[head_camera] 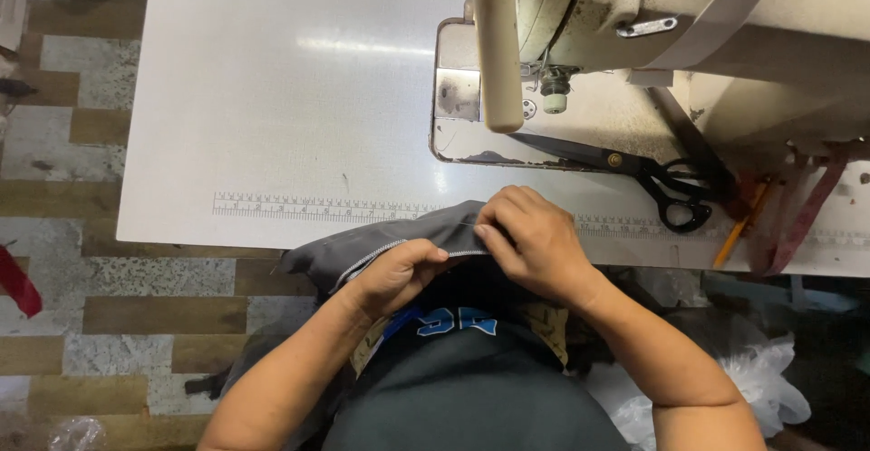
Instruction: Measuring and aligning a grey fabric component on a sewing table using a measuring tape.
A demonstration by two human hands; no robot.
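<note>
My left hand (394, 274) and my right hand (530, 242) both pinch the edge of a grey fabric piece (362, 250) with a white stitched seam, at the near edge of the white sewing table (272, 97). The hands almost touch each other at the seam. The fabric hangs off the table edge toward my lap. A cream sewing machine (652, 34) stands just beyond my right hand, its needle area (555, 88) apart from the fabric.
Black scissors (675, 193) lie on the table to the right of my right hand, next to an orange pencil (741, 224) and red strips (807, 211). A printed ruler (299, 206) runs along the table's front. White plastic bags (761, 378) sit at lower right.
</note>
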